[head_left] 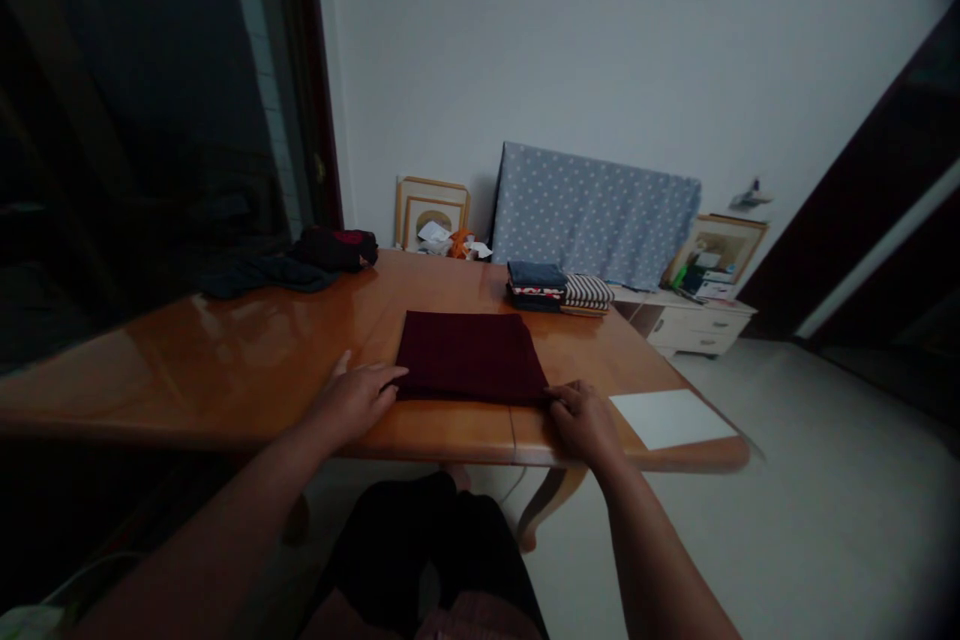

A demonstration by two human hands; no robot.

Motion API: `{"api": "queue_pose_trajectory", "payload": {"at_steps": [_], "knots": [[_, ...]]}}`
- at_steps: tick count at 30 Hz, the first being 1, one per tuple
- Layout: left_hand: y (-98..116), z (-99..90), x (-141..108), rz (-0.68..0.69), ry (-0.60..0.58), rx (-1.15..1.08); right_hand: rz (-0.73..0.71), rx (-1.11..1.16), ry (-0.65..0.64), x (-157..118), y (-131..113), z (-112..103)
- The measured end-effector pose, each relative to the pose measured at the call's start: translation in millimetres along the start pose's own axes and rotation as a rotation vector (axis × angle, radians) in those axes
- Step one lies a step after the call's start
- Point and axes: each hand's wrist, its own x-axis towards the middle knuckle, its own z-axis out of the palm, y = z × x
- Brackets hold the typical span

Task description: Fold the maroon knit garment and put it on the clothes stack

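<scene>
I see a long polished wooden table [300, 360], and on it a folded maroon cloth [472, 355] lying flat just in from the near edge. Folded clothes [555, 288] sit stacked by the far right corner; a white sheet [673, 418] lies at the near right corner. The left hand [360, 400], loosely spread, rests its fingers on the cloth's left edge; the right hand [585, 420], fingers drawn together, pinches its near right corner.
</scene>
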Motion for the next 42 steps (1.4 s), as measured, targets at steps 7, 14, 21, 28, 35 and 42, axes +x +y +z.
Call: {"api": "queue_pose_trajectory", "payload": {"at_steps": [7, 14, 21, 28, 35, 42], "knots": [[12, -16.3, 4, -0.017, 0.075, -0.045, -0.006, 0.123, 0.037, 8, 5, -3], [32, -9.9, 57, -0.028, 0.219, -0.094, -0.1, 0.187, 0.145, 24, -19, 5], [24, 40.7, 61, -0.091, -0.181, -0.008, -0.097, 0.078, -0.018, 14, -20, 14], [23, 45.8, 62, -0.122, -0.167, 0.071, 0.057, 0.271, -0.023, 60, 1, 6], [19, 52.2, 64, -0.131, -0.149, 0.113, 0.16, 0.112, -0.1, 113, -9, 15], [19, 50.6, 65, -0.118, -0.159, 0.116, -0.053, -0.213, -0.022, 103, -45, 37]]}}
